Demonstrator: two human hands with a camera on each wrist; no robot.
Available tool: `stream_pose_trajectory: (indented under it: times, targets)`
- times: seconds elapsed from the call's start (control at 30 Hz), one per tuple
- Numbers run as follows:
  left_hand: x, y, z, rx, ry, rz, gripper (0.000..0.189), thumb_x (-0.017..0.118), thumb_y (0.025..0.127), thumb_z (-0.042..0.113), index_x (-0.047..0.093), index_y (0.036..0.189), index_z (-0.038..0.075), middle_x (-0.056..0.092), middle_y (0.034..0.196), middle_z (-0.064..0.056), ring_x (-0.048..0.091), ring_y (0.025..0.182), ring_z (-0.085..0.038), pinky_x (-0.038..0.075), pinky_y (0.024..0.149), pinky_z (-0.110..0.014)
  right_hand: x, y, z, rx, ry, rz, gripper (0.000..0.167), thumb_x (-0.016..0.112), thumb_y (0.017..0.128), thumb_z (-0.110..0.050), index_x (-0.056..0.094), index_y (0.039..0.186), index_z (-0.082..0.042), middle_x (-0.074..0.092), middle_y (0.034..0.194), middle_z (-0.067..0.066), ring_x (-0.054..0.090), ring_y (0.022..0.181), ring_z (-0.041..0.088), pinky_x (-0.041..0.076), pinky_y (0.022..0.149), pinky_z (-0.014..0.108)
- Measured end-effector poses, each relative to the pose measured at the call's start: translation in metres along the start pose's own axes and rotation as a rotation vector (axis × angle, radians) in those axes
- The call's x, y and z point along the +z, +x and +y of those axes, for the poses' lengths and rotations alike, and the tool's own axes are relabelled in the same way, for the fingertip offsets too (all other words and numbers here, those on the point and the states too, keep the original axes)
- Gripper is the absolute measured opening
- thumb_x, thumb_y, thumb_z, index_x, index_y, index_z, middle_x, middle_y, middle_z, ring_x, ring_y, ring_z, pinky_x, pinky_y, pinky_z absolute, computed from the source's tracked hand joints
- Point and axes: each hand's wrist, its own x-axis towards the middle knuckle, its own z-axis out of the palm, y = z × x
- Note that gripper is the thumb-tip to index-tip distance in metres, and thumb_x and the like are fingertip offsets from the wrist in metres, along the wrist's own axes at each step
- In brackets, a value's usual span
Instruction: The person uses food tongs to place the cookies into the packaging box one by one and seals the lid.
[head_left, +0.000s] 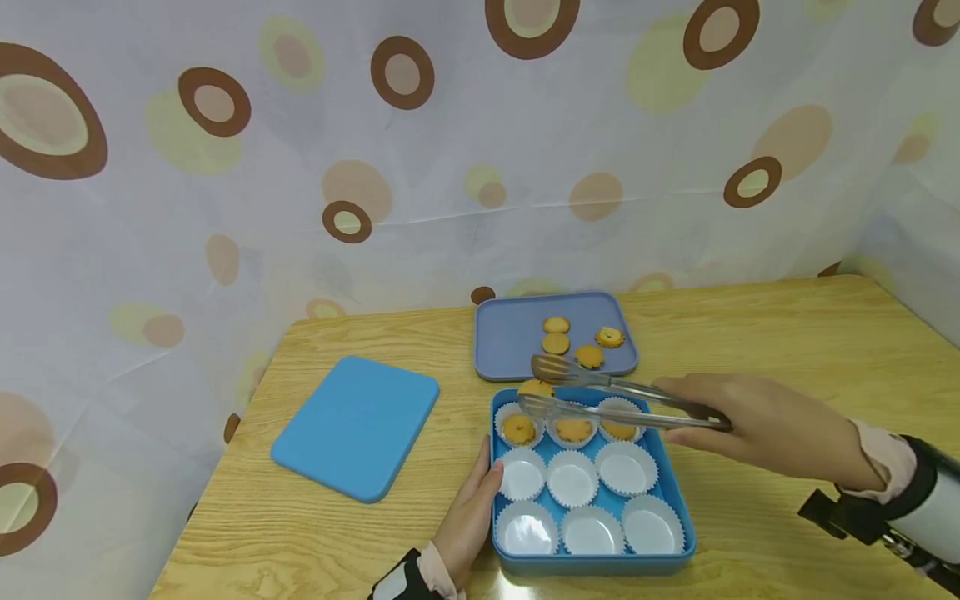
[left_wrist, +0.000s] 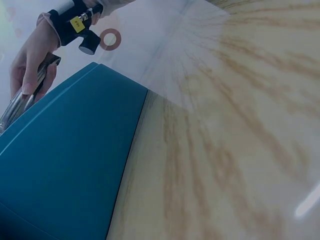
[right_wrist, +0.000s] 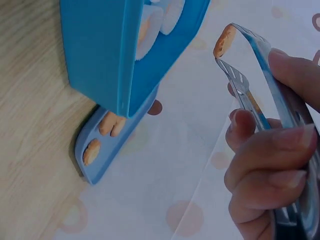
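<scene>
My right hand (head_left: 765, 425) grips metal tongs (head_left: 637, 390) above the far end of a blue box (head_left: 678, 512). In the right wrist view, the tong tips pinch a round golden cookie (right_wrist: 224, 41) by its edges. White paper cups (head_left: 572, 479) fill the box in rows. Each cup of the far row contains a cookie (head_left: 518, 429), and the nearer cups are bare inside. At the box's left wall rests my left hand (head_left: 468, 508), fingers straight along the side and thumb at the rim. The left wrist view hides its fingers.
Just behind the box lies a blue-grey tray (head_left: 506, 329) with several cookies (head_left: 556, 343) on its right half. A flat blue lid (head_left: 356, 425) is on the wooden table (head_left: 795, 350) to the left. Patterned cloth (head_left: 465, 167) hangs behind the table.
</scene>
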Motion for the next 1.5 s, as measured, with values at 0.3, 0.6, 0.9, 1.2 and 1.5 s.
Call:
stream_pose_trajectory:
  times: [0.3,0.6,0.9,1.2,1.5]
  targets:
    - [0.0,0.0,-0.001,0.008,-0.007,-0.003,0.065,0.03,0.107,0.035,0.001,0.155,0.004,0.0,0.162,-0.017,-0.007,0.148,-0.037,-0.003,0.115,-0.06,0.025,-0.005,-0.005,-0.029,0.073,-0.077,0.054,0.064,0.092,-0.04,0.062,0.127,0.0,0.06,0.092,-0.013,0.043,0.064,-0.007,0.039,0.053,0.017]
    - [-0.001,-0.001,0.0,0.015,0.002,-0.007,0.06,0.025,0.107,0.032,0.001,0.156,0.006,-0.002,0.162,-0.016,-0.007,0.147,-0.038,-0.004,0.115,-0.06,0.036,-0.008,-0.005,-0.029,0.095,-0.107,0.059,0.062,0.091,-0.045,0.061,0.128,0.001,0.06,0.094,-0.012,0.043,0.066,-0.006,0.037,0.055,0.016]
    - [-0.001,-0.001,-0.001,0.021,0.008,-0.011,0.061,0.025,0.107,0.034,0.001,0.156,0.007,-0.003,0.162,-0.015,-0.008,0.147,-0.037,-0.005,0.115,-0.061,0.042,-0.006,-0.009,-0.081,0.067,-0.087,0.06,0.062,0.09,-0.046,0.063,0.125,0.001,0.069,0.106,0.001,0.049,0.074,-0.006,0.041,0.056,0.016]
    - [-0.002,-0.002,-0.001,0.022,0.004,-0.011,0.061,0.025,0.107,0.034,0.001,0.156,0.007,-0.002,0.162,-0.014,-0.008,0.147,-0.036,-0.005,0.115,-0.061,0.042,-0.003,-0.013,-0.126,-0.023,-0.073,0.054,0.065,0.09,-0.043,0.064,0.125,-0.002,0.069,0.107,0.002,0.052,0.074,-0.005,0.043,0.056,0.017]
    - [-0.003,0.0,-0.001,0.002,0.009,-0.018,0.062,0.025,0.107,0.036,0.0,0.156,0.007,-0.003,0.162,-0.015,-0.009,0.147,-0.038,-0.005,0.114,-0.063,0.042,0.002,-0.018,-0.128,-0.069,-0.077,0.054,0.067,0.088,-0.044,0.065,0.124,-0.003,0.069,0.111,0.007,0.049,0.07,-0.005,0.043,0.056,0.018]
